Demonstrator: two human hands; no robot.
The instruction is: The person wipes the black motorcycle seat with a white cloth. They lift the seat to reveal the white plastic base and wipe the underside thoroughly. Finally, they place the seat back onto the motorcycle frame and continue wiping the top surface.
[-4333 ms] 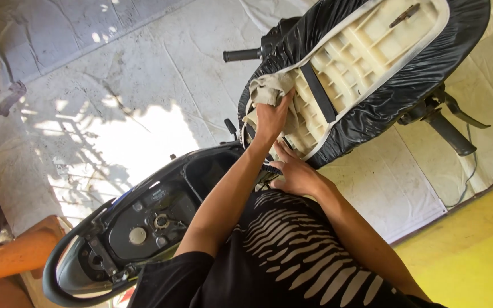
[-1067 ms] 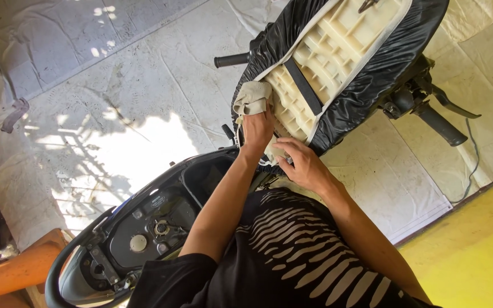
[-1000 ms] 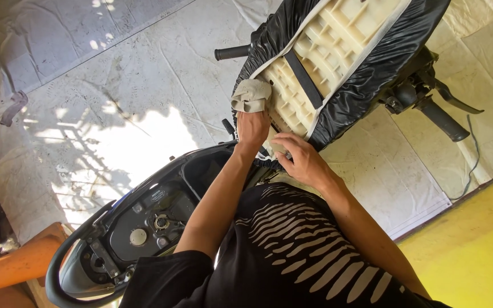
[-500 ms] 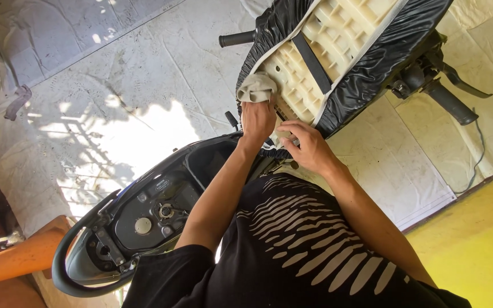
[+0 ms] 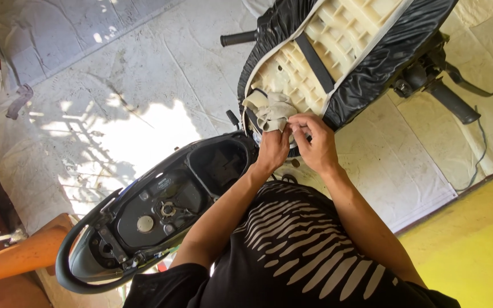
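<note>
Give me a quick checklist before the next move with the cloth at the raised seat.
1. Cloth held: ok, both hands on it.
2. Left hand grip: ok, fingers closed on the cloth's lower edge.
3. Right hand grip: ok, fingers pinch the cloth's right side.
4. Seat raised, ribbed underside exposed: ok.
5. Storage compartment open below: ok.
6. Seat prop or hinge secure: cannot tell.

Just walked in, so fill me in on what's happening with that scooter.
A person bends over a scooter with its seat flipped up, cream underside showing. Both the left hand and the right hand grip a crumpled pale cloth at the seat's hinge end. The open underseat compartment lies just below.
</note>
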